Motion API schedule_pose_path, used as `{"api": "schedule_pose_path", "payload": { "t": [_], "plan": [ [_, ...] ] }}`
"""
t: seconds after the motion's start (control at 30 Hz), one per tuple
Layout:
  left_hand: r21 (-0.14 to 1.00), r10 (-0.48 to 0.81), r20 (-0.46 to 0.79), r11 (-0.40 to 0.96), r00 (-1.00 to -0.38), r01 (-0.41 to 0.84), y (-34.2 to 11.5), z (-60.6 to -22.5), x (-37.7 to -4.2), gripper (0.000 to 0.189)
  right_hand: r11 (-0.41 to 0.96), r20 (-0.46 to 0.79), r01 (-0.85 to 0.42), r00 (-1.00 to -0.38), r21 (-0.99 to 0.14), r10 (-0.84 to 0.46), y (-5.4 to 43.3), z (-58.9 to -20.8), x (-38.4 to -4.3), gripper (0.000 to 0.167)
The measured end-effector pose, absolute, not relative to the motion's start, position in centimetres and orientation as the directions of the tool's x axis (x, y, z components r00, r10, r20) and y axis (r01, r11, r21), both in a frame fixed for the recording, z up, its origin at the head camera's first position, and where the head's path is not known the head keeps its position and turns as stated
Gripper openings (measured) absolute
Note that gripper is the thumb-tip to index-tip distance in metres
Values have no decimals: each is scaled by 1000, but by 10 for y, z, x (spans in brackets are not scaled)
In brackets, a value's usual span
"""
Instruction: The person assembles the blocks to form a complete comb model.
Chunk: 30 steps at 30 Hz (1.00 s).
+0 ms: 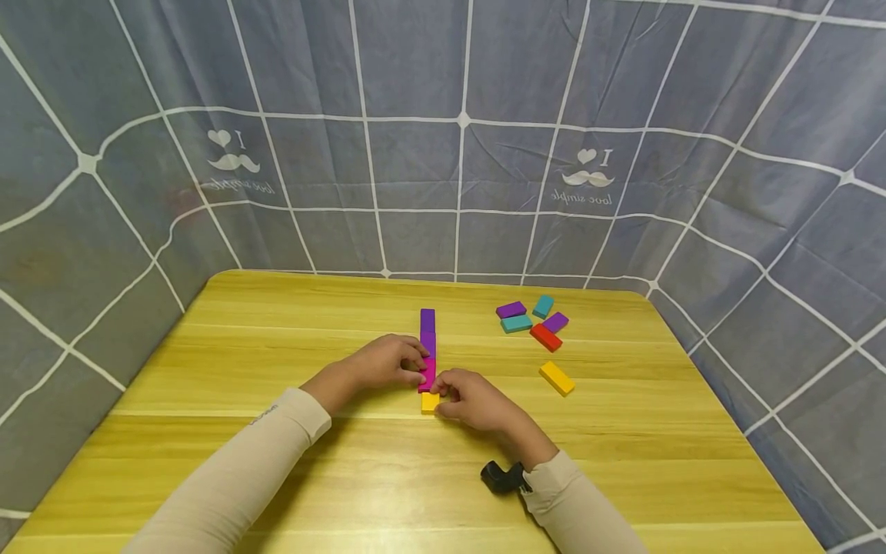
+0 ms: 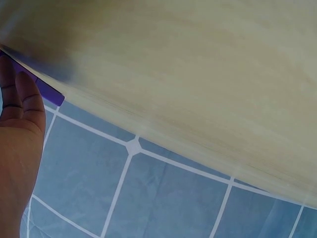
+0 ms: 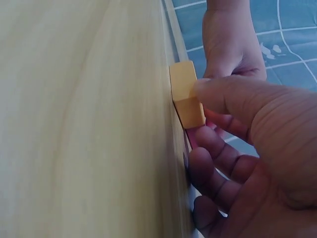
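Note:
A straight row of blocks runs away from me on the wooden table [image 1: 367, 477]: two purple blocks [image 1: 428, 320] at the far end, then a pink block [image 1: 428, 372], then a yellow block [image 1: 429, 403] nearest me. My left hand [image 1: 377, 362] comes from the left and holds the pink block between thumb and fingertips, partly covering it. From the right, my right hand [image 1: 477, 402] pinches the yellow block. In the right wrist view, the thumb presses one side of the yellow block [image 3: 187, 94] and fingers lie on the other. The left wrist view catches purple blocks [image 2: 49, 93] beside the fingers.
To the right on the table lie loose blocks: purple [image 1: 511, 309] and teal [image 1: 516, 324] ones, a red block [image 1: 546, 337] and another yellow block [image 1: 557, 378]. A grey curtain [image 1: 415, 161] with white lines surrounds the table. A black device [image 1: 501, 477] sits at my right wrist.

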State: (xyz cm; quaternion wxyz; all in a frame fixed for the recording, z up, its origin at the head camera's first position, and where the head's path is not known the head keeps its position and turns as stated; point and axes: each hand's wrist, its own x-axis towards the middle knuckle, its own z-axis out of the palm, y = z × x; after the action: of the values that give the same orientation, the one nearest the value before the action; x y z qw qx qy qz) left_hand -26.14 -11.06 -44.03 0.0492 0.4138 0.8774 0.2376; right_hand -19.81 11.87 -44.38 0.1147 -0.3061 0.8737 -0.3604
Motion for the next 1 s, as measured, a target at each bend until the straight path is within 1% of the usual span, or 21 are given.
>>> {"api": "schedule_pose_path", "payload": {
  "t": [0.17, 0.47, 0.7, 1.0],
  "plan": [
    [455, 753, 123, 536, -646, 711, -110, -441, -261, 18, 554, 25, -441, -797, -706, -603, 114, -447, -199, 15],
    [442, 756, 132, 535, -642, 720, -111, -441, -261, 17, 554, 17, -419, -808, -720, -590, 111, -451, -204, 16],
    [422, 774, 139, 518, -618, 744, -109, -438, -262, 14, 549, 8, -413, -805, -727, -594, 112, -452, -206, 16],
    [444, 769, 103, 531, -631, 721, -105, -433, -260, 10, 539, 1, -404, -801, -740, -598, 113, -450, -205, 18]
  ]
}}
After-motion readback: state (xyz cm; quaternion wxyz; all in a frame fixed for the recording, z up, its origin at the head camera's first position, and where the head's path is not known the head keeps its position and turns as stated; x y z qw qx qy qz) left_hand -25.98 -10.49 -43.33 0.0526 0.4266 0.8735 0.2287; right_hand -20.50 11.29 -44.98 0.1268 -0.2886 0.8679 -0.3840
